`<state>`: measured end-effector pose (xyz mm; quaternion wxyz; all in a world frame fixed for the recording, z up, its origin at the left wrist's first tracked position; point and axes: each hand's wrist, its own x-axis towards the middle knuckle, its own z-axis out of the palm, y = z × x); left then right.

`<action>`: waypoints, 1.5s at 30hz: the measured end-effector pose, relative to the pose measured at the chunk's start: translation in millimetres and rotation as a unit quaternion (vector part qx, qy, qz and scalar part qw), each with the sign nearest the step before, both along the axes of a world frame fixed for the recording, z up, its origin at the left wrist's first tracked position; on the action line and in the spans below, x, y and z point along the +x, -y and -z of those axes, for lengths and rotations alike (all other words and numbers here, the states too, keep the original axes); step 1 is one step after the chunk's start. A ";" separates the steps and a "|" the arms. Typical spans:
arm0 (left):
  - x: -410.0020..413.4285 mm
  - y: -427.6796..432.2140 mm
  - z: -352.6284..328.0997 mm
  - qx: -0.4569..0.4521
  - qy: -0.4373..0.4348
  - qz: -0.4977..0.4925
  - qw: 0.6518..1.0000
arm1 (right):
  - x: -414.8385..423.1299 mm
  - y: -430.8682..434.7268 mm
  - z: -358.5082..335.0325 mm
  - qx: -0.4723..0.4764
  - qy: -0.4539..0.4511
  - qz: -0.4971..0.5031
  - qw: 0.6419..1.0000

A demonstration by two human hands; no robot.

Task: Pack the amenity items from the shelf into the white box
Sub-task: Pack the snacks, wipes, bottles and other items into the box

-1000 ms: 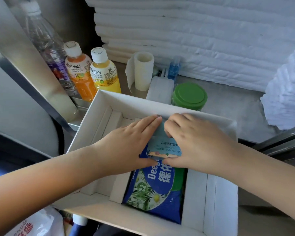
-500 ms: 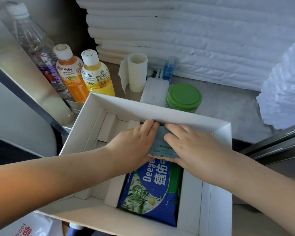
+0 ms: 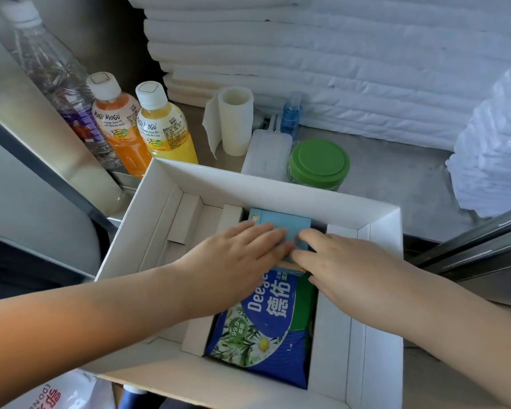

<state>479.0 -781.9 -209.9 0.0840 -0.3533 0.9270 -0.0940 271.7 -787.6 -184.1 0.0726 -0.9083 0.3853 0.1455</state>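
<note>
My flat left hand (image 3: pixel 239 255) and right hand (image 3: pixel 345 261) press the blue carton (image 3: pixel 281 224) inside the white box (image 3: pixel 278 190); uneven force could jam it.

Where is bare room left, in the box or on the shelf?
Free: the left compartment of the white box, beside the wipes pack; the shelf between the green-lidded jar and right-hand white stack. Crowded: the middle slot under the left hand and right hand; the corner with juice bottles.
</note>
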 end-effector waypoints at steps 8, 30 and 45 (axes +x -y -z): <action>12.2 2.5 14.6 0.141 0.009 -0.017 0.990 | -4.1 -0.9 3.1 0.037 0.007 -0.009 0.999; 15.7 2.0 14.5 0.187 0.011 -0.001 0.982 | -2.1 -5.4 7.2 -0.007 -0.001 -0.052 0.999; 11.8 13.2 -42.8 0.005 -0.220 0.027 0.975 | 7.1 13.0 -42.5 -0.154 0.246 -0.032 0.956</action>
